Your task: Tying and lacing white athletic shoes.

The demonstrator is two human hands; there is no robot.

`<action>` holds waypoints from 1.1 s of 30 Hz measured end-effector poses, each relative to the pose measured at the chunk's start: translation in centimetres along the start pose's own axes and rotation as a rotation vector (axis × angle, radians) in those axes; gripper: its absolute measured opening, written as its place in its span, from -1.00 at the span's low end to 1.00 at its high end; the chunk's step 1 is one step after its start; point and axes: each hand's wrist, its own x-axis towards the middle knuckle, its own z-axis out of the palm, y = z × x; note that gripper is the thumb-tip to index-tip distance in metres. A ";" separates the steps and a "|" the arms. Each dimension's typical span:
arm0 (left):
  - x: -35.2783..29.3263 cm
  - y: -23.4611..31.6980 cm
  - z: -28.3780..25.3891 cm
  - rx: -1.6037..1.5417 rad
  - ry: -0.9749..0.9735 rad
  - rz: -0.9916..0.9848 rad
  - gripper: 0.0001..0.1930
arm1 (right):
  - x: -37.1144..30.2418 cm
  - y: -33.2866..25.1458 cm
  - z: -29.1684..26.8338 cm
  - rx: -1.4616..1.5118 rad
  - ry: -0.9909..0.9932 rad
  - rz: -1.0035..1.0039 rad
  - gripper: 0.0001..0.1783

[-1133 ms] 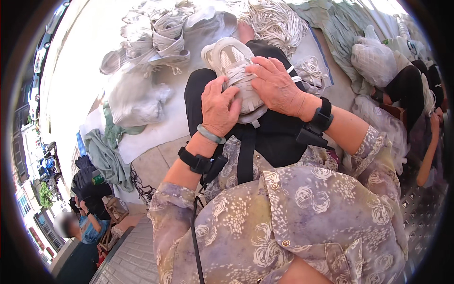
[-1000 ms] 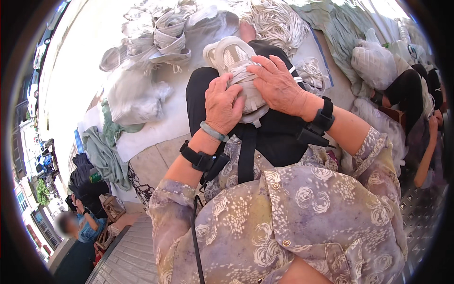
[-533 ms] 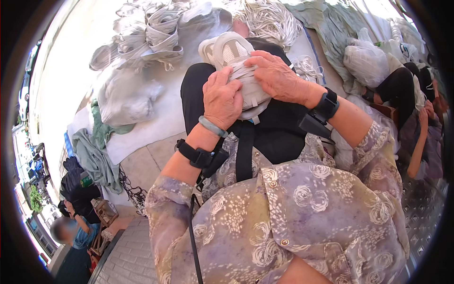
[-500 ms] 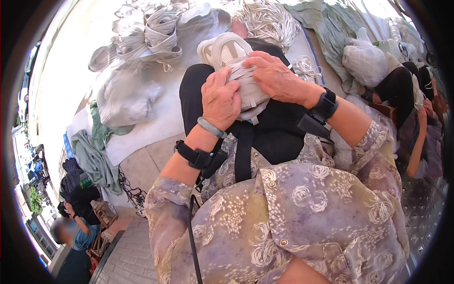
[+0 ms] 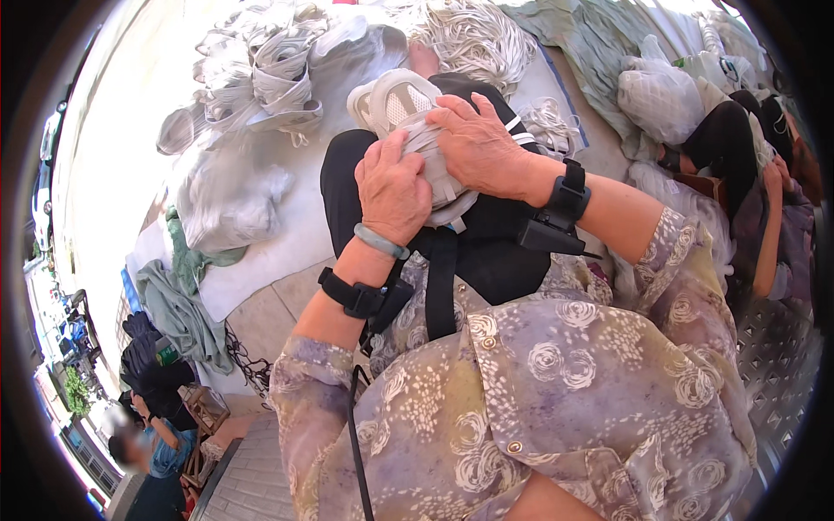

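Observation:
A pale grey and white shoe upper with mesh panels rests on my lap, its toe pointing away from me. My left hand grips its left side, fingers curled in and the thumb on top. From the right, my right hand bends its fingers over the laced middle of the upper, thumb tucked beneath. Whether a lace lies between those fingertips is hidden. White strips show on the dark cloth just beyond the right hand. A second rounded edge shows beside the toe.
Stacked grey shoe uppers lie ahead on a white sheet, beside a heap of white laces. A smaller lace bundle sits to the right. Clear plastic bags and a co-worker's arm are far right; another seated person is lower left.
The whole view has shifted slightly. My right hand has drawn a little down and left over the upper, and my left hand still holds its side.

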 end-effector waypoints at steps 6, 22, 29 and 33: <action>0.6 0.1 -0.1 -0.007 -0.038 0.036 -0.92 | -0.1 -0.9 0.1 -0.128 0.055 0.021 -0.69; 1.0 0.2 -0.5 0.000 -0.131 0.114 -0.83 | 0.5 -1.0 1.1 -0.211 0.021 -0.156 -0.68; 2.1 1.3 -0.9 -0.014 -0.165 0.138 -0.83 | 0.3 -1.6 0.8 -0.188 0.177 0.052 -0.62; 1.5 0.0 -0.3 -0.052 -0.114 0.083 -0.92 | 0.0 0.7 0.3 0.093 -0.002 0.010 -0.78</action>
